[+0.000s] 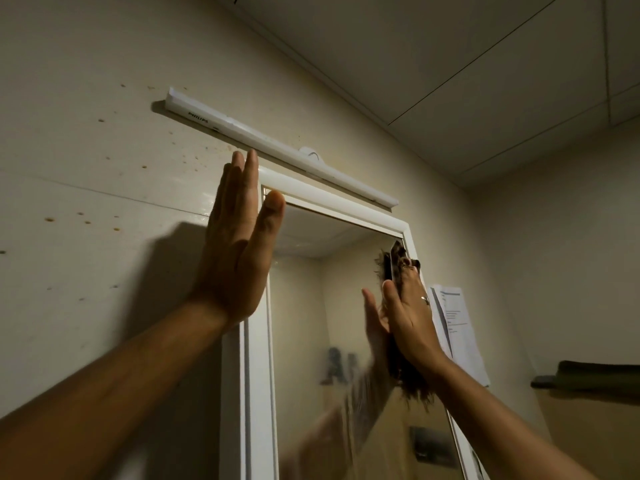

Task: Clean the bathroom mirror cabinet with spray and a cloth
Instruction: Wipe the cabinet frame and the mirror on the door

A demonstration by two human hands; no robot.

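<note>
So my right hand (410, 320) is flat on the mirror (329, 341) near the top right corner, fingers spread, pressing a dark shaggy cloth (405, 372) against the glass. My left hand (235, 244) is open with fingers together, braced on the white cabinet frame (258, 375) at the upper left corner, holding nothing. The glass looks streaky lower down (spray bottle isn't in view). Main worry: the cloth is only pinned by my palm, so if I ease off while reaching this high it could slip down, or I'd knock the Philips light bar (277, 142) just above
</note>
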